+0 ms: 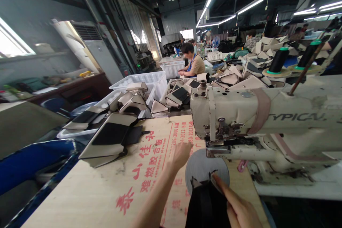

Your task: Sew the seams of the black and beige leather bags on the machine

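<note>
My right hand (240, 203) is at the lower right, gripping the side of a black sewn fabric piece (204, 203) with beige bits at its upper edge. The index finger lies along its top edge. Behind the piece is a round grey disc (199, 164), below the needle area of a sewing machine (262, 110). Over the printed plywood tabletop (107, 188), my left hand (183, 153) reaches towards the machine head. Its fingers are blurred, so I cannot make out their closure or anything in them. A beige and black sewn piece (109, 139) lies on the board at the left.
White plastic bins (152, 78) and a heap of beige and black pieces (184, 92) stand behind the board. A blue-lined container (40, 167) is at the left. Black thread cones (278, 60) rise behind the machine. Another person (196, 64) sits further back.
</note>
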Available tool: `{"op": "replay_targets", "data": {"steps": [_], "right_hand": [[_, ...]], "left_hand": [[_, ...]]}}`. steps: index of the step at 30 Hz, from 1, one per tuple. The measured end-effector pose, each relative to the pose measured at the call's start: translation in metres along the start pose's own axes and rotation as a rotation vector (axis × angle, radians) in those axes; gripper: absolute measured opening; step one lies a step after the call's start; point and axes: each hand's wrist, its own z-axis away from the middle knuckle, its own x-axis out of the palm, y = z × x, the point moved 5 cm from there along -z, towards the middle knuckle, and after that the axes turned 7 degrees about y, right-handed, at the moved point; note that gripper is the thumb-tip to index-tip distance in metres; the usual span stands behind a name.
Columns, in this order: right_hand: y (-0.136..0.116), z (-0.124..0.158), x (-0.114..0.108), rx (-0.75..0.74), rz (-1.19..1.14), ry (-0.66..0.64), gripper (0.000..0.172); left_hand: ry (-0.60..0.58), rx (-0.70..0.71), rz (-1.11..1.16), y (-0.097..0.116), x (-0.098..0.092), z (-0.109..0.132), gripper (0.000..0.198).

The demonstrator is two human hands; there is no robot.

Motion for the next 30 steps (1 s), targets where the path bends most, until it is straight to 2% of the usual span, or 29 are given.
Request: {"op": "replay_targets", "data": {"steps": [2, 3, 6, 7, 9, 11, 13, 15, 17, 20, 22, 26, 30], "right_hand": [[0.0, 0.0, -0.003, 0.048, -0.016, -0.021, 0.081], [0.0, 0.0, -0.005, 0.075, -0.026, -0.023, 0.08], [-0.002, 0.002, -0.008, 0.154, -0.064, 0.001, 0.075], [-0.002, 0.003, -0.008, 0.179, -0.082, 0.007, 0.073], [-0.005, 0.004, -0.01, 0.224, -0.129, 0.019, 0.07], [-0.008, 0.004, -0.012, 0.254, -0.175, 0.032, 0.068], [-0.012, 0.003, -0.015, 0.266, -0.197, 0.034, 0.066], [-0.016, 0.002, -0.018, 0.251, -0.199, 0.009, 0.066], [-0.016, -0.001, -0.022, 0.234, -0.191, -0.019, 0.065], [-0.013, -0.008, -0.026, 0.205, -0.171, -0.023, 0.063], [-0.013, -0.015, -0.028, 0.148, -0.128, 0.019, 0.053], [-0.019, -0.028, -0.033, -0.017, 0.012, 0.199, 0.027], [-0.023, -0.029, -0.033, -0.14, 0.048, 0.301, 0.025]], "left_hand": [[0.085, -0.089, 0.023, -0.013, -0.016, 0.009, 0.041], [0.151, -0.124, 0.067, -0.015, -0.027, 0.021, 0.044], [0.335, -0.166, 0.299, 0.0, -0.057, 0.081, 0.04], [0.35, -0.153, 0.37, 0.01, -0.062, 0.103, 0.035], [0.304, -0.114, 0.438, 0.032, -0.06, 0.141, 0.028], [0.298, -0.074, 0.417, 0.047, -0.054, 0.162, 0.036], [0.271, -0.06, 0.403, 0.05, -0.046, 0.161, 0.036], [0.235, -0.01, 0.386, 0.046, -0.046, 0.147, 0.039], [0.214, 0.092, 0.351, 0.042, -0.051, 0.131, 0.04], [0.254, 0.195, 0.393, 0.04, -0.06, 0.119, 0.034], [0.318, 0.185, 0.494, 0.04, -0.062, 0.119, 0.03], [0.386, 0.149, 0.643, 0.042, -0.059, 0.124, 0.027], [0.427, 0.154, 0.662, 0.045, -0.061, 0.125, 0.025]]}}
